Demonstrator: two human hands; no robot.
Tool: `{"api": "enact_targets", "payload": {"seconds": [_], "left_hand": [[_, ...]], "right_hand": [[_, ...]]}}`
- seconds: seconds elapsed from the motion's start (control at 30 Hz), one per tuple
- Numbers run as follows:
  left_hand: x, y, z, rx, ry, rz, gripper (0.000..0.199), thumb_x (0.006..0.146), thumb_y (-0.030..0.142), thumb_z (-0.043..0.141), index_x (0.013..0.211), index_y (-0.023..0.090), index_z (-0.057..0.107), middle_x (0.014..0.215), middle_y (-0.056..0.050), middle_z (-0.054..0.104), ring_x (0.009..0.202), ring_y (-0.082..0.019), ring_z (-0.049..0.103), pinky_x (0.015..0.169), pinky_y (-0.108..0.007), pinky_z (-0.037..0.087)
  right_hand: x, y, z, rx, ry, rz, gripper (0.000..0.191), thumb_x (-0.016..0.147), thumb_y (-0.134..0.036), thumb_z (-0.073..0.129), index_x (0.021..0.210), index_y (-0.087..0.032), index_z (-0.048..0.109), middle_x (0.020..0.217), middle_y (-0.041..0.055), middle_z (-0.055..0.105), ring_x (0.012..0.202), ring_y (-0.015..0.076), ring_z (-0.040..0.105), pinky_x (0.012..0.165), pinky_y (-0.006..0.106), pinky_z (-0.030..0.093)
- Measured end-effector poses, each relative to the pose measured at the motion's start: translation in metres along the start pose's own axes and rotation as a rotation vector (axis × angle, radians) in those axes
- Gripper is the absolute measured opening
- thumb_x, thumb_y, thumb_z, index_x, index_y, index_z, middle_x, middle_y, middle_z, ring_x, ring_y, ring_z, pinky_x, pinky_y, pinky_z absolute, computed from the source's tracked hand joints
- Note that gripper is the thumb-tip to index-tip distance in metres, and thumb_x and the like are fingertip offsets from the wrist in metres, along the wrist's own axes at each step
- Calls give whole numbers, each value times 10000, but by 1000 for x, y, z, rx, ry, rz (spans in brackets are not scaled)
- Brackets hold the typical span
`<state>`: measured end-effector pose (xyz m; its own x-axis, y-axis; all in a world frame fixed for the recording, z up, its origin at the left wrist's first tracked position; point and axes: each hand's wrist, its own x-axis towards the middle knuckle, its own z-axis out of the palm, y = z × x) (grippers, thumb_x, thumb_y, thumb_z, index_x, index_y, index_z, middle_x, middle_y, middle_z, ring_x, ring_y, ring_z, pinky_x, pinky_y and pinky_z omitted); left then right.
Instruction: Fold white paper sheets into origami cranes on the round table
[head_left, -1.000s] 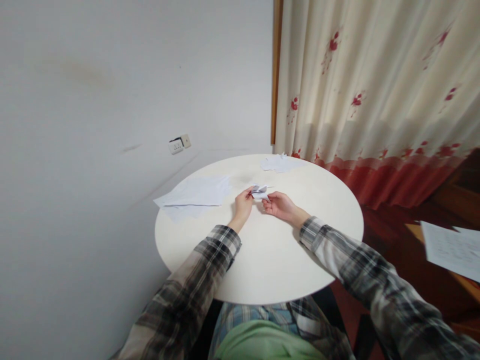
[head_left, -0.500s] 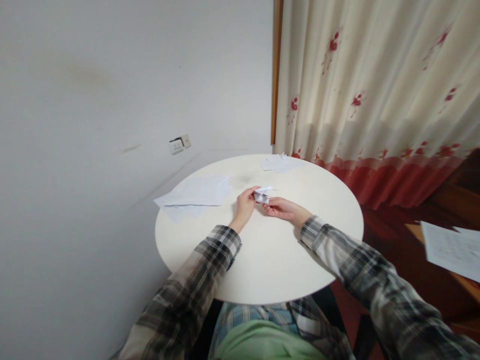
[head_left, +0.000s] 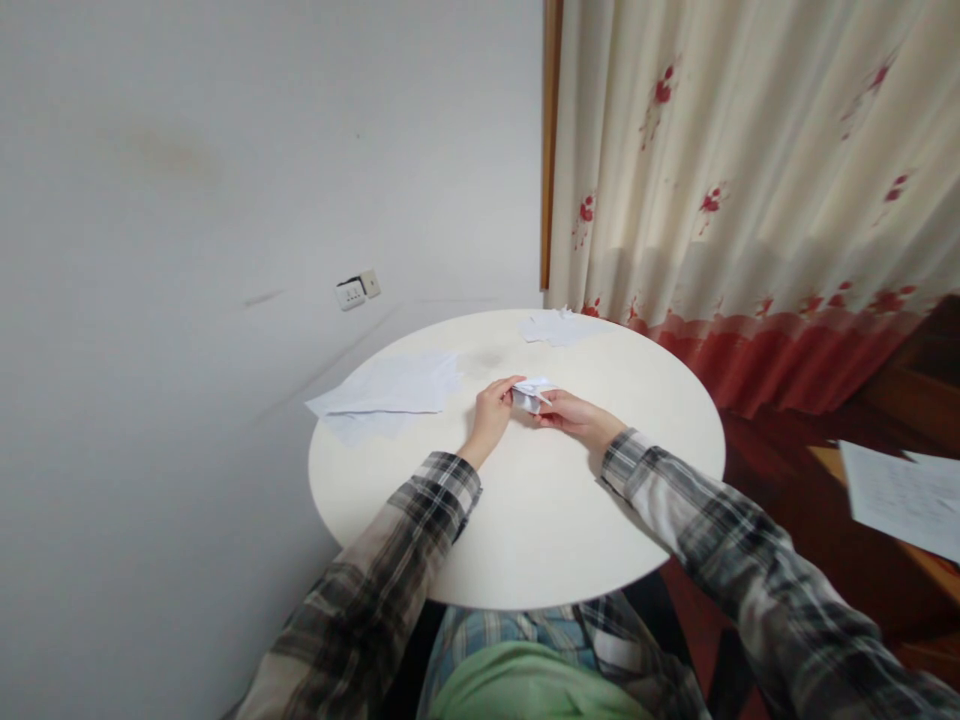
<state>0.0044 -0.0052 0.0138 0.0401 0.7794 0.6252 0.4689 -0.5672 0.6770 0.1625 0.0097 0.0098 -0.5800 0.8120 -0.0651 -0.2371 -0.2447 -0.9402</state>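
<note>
A small piece of folded white paper [head_left: 529, 393] is held between both hands above the middle of the white round table [head_left: 517, 520]. My left hand [head_left: 493, 412] pinches its left side, fingers closed over the edge. On the right, my right hand [head_left: 574, 413] grips the other side with thumb and fingers. Thin flaps of the paper stick out at the top, toward the right. Its exact folded shape is too small to make out, and the fingers cover part of it.
White paper sheets [head_left: 390, 385] lie at the table's left, slightly over its edge. More paper pieces [head_left: 555, 328] are at the far edge. A wall with a socket [head_left: 350, 294] stands left, a curtain [head_left: 750, 200] behind. Written sheets [head_left: 900, 495] rest on wooden furniture at right.
The folded paper has turned a little in my hands, and its upper flaps now lie lower, toward the right hand. Both hands keep almost the same place.
</note>
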Motion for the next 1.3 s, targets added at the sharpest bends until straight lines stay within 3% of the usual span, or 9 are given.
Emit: {"api": "enact_targets", "payload": {"seconds": [0.23, 0.43, 0.7, 1.0, 1.3], "left_hand": [[3, -9, 2, -38, 43, -75, 353, 686, 7, 437, 912, 148, 668, 925, -63, 674, 860, -164, 596, 808, -285, 438], [5, -14, 4, -87, 74, -158, 344, 664, 17, 461, 895, 152, 677, 890, -48, 684, 818, -164, 592, 771, -270, 436], [7, -16, 3, -101, 50, -249, 278, 645, 45, 461, 799, 116, 682, 646, -7, 638, 605, -124, 521, 588, -211, 383], [6, -26, 10, -376, 5, -341, 197, 600, 104, 524, 748, 114, 655, 579, 11, 586, 540, -97, 480, 530, -195, 346], [3, -17, 8, -537, -73, -443, 221, 582, 189, 596, 783, 120, 658, 623, 7, 588, 547, -75, 456, 529, -193, 333]], "right_hand": [[5, 3, 1, -273, 238, -223, 67, 542, -157, 616, 594, -122, 593, 452, -48, 484, 396, 39, 355, 390, 177, 243], [8, 3, 7, -420, 428, -360, 51, 522, -166, 565, 553, -132, 588, 443, -43, 489, 427, 63, 390, 427, 198, 268], [5, -1, 7, -727, 548, -505, 124, 591, -196, 544, 648, -140, 638, 536, -13, 580, 488, 97, 477, 480, 208, 345], [-4, -4, 12, -1081, 582, -772, 106, 725, -190, 532, 688, -157, 625, 628, 11, 617, 553, 108, 522, 557, 216, 389], [-7, -5, 10, -1336, 521, -1005, 146, 787, -137, 480, 686, -164, 582, 657, 27, 572, 620, 125, 513, 589, 224, 379]]}}
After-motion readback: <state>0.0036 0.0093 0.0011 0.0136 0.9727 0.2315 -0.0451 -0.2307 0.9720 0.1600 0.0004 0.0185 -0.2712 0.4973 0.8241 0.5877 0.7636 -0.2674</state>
